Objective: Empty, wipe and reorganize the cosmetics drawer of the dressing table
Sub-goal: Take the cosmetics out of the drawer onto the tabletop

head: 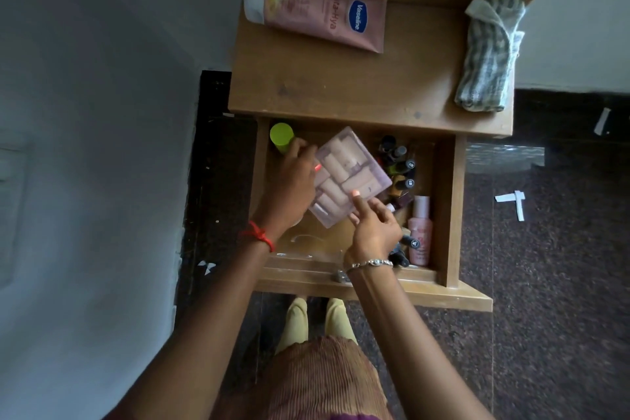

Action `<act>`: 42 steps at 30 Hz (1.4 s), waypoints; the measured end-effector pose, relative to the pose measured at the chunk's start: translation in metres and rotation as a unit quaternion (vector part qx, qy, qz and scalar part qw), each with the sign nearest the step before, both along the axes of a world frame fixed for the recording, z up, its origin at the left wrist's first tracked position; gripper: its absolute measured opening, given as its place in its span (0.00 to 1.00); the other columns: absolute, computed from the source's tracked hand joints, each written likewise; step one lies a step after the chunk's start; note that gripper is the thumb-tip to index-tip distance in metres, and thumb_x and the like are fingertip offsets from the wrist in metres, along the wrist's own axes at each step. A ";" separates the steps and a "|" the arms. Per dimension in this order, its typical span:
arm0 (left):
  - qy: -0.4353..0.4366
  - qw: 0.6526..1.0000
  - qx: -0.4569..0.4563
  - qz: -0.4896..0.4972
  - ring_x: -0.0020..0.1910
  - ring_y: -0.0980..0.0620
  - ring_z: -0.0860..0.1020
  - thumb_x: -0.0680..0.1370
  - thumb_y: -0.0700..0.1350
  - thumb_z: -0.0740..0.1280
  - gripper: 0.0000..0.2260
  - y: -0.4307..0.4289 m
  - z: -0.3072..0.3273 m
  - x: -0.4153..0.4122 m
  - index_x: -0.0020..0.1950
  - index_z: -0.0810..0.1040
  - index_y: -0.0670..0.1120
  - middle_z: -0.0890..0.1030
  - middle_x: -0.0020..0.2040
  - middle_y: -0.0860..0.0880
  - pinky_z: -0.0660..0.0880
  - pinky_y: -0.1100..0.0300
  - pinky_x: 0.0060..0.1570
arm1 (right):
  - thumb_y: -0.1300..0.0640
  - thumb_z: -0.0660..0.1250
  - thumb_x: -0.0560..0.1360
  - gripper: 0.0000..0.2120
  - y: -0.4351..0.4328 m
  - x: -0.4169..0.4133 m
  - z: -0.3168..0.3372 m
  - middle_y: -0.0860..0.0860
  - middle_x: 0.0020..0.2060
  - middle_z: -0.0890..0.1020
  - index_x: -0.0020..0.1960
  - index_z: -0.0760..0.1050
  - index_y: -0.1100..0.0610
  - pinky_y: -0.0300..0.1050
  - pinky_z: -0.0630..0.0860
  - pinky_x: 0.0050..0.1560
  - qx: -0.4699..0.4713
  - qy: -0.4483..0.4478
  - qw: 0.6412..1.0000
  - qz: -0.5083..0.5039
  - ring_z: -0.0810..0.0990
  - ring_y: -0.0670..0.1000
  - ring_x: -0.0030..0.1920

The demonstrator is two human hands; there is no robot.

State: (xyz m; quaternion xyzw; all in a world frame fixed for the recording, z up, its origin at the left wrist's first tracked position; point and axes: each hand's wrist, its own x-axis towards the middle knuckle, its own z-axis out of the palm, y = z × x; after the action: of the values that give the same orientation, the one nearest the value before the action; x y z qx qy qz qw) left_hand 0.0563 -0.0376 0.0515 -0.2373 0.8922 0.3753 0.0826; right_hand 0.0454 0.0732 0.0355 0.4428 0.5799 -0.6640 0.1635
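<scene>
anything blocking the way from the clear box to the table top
Nothing visible. The left hand and right hand hold the clear box over the drawer; the table top is bare in the middle, lotion tube at its back, folded cloth on its right.

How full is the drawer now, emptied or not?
Not emptied: drawer holds small dark bottles, a pink bottle, a green-capped container; left hand and right hand hold a clear box.

Pink lotion tube [317, 15], grey-striped cloth [487, 54], lime-green cap [281, 134]
</scene>
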 end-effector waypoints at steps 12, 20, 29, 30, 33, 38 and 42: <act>0.191 0.967 -0.059 0.158 0.50 0.48 0.78 0.78 0.42 0.63 0.12 -0.060 0.051 -0.013 0.59 0.77 0.39 0.78 0.53 0.40 0.73 0.63 0.48 | 0.57 0.75 0.66 0.09 -0.062 -0.073 0.064 0.54 0.29 0.79 0.38 0.80 0.64 0.34 0.70 0.31 0.168 0.241 0.921 0.257 0.71 0.43 0.27; 0.178 0.959 -0.127 0.182 0.43 0.45 0.75 0.76 0.39 0.63 0.09 -0.096 0.027 -0.033 0.46 0.78 0.33 0.78 0.46 0.35 0.61 0.67 0.38 | 0.59 0.71 0.69 0.10 -0.104 -0.100 0.055 0.58 0.33 0.78 0.39 0.79 0.68 0.40 0.65 0.30 0.224 0.267 0.858 0.377 0.74 0.53 0.37; 0.177 0.955 -0.103 0.214 0.53 0.43 0.76 0.76 0.40 0.64 0.13 -0.108 0.017 -0.035 0.58 0.76 0.36 0.76 0.55 0.36 0.65 0.71 0.48 | 0.61 0.69 0.71 0.07 -0.119 -0.106 0.054 0.53 0.31 0.76 0.35 0.77 0.60 0.26 0.64 0.21 0.202 0.276 0.843 0.415 0.73 0.45 0.29; 0.187 0.952 -0.098 0.223 0.53 0.43 0.76 0.76 0.40 0.64 0.13 -0.104 0.017 -0.033 0.58 0.76 0.36 0.76 0.55 0.36 0.65 0.71 0.48 | 0.61 0.69 0.71 0.07 -0.117 -0.105 0.055 0.52 0.31 0.76 0.35 0.77 0.60 0.24 0.64 0.22 0.193 0.287 0.842 0.414 0.72 0.41 0.26; 0.250 0.919 -0.108 0.284 0.51 0.51 0.74 0.75 0.36 0.62 0.13 -0.083 0.018 -0.019 0.59 0.74 0.34 0.75 0.55 0.37 0.66 0.77 0.48 | 0.65 0.67 0.71 0.08 -0.101 -0.091 0.056 0.57 0.34 0.78 0.34 0.77 0.60 0.24 0.64 0.27 0.222 0.366 0.829 0.359 0.71 0.40 0.26; 0.273 0.873 -0.066 0.400 0.45 0.61 0.72 0.70 0.29 0.58 0.14 -0.045 -0.004 0.019 0.55 0.73 0.35 0.75 0.49 0.44 0.69 0.75 0.44 | 0.67 0.67 0.68 0.03 -0.065 -0.036 0.025 0.58 0.35 0.83 0.39 0.80 0.63 0.46 0.76 0.35 0.216 0.385 0.832 0.335 0.80 0.53 0.33; 0.230 0.901 -0.020 0.367 0.43 0.60 0.74 0.71 0.28 0.60 0.13 -0.025 -0.020 0.028 0.52 0.76 0.38 0.78 0.49 0.42 0.72 0.72 0.44 | 0.71 0.67 0.63 0.13 -0.072 -0.023 -0.016 0.61 0.42 0.84 0.47 0.80 0.64 0.52 0.79 0.44 0.199 0.307 0.816 0.447 0.82 0.59 0.42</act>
State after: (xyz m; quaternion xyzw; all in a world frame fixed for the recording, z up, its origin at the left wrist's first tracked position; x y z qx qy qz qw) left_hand 0.0838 -0.0627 0.0315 -0.4566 0.7437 0.4050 -0.2728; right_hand 0.0224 0.0012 0.0191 -0.0689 0.8538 -0.4892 0.1645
